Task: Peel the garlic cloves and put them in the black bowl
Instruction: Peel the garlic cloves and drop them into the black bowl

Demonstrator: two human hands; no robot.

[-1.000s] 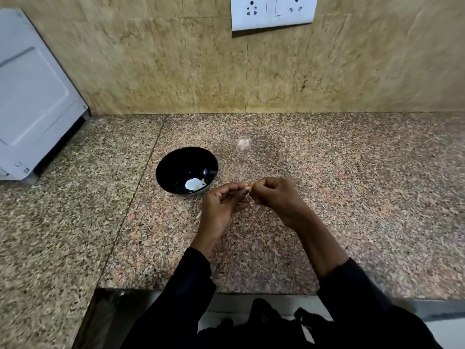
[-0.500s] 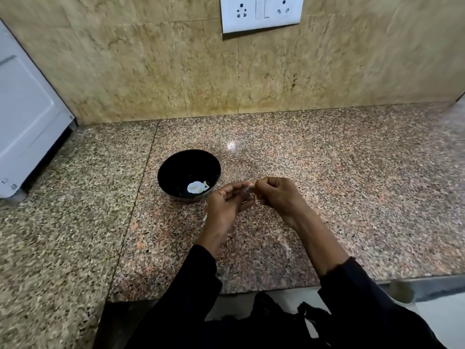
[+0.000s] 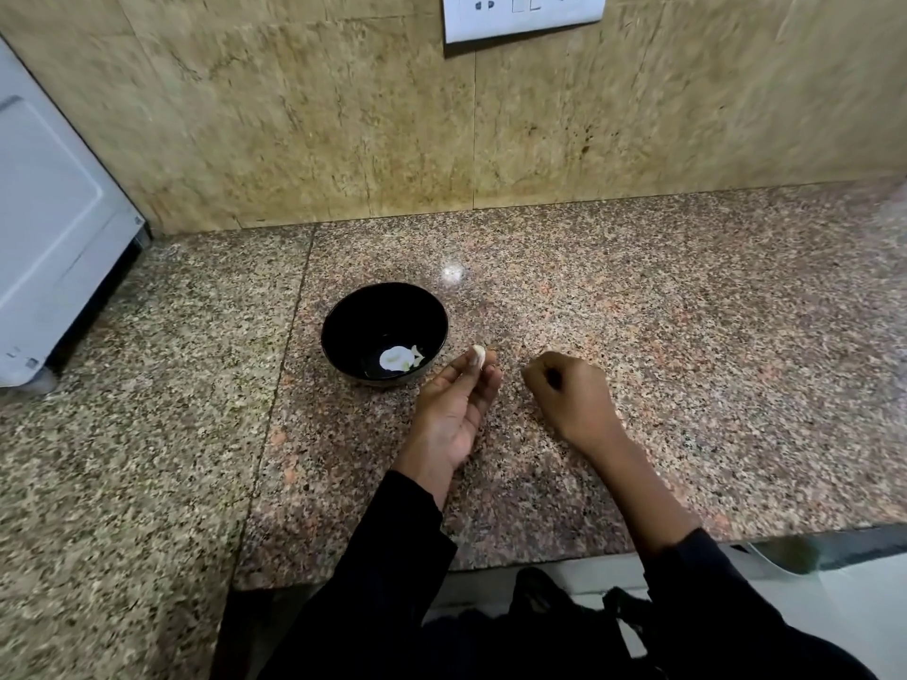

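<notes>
Peeled clove in left hand, just right of the black bowl, ready to drop in.

Left hand (image 3: 454, 409) sits palm up, fingers mostly straight, pinching a pale garlic clove (image 3: 478, 356) at the fingertips, just right of the black bowl (image 3: 343, 319) rim and clear of it; looks held there because the skin is off and the bowl is the next stop. Right hand (image 3: 572, 392), further right of the bowl, is curled into a loose fist low over the granite counter (image 3: 687, 336); can't tell if it holds peel. Bowl already has a white peeled piece (image 3: 396, 358) at the bottom. White appliance (image 3: 49, 228) far left of bowl, switch plate (image 3: 520, 12) on the wall behind it; no readable writing or brand anywhere.
</notes>
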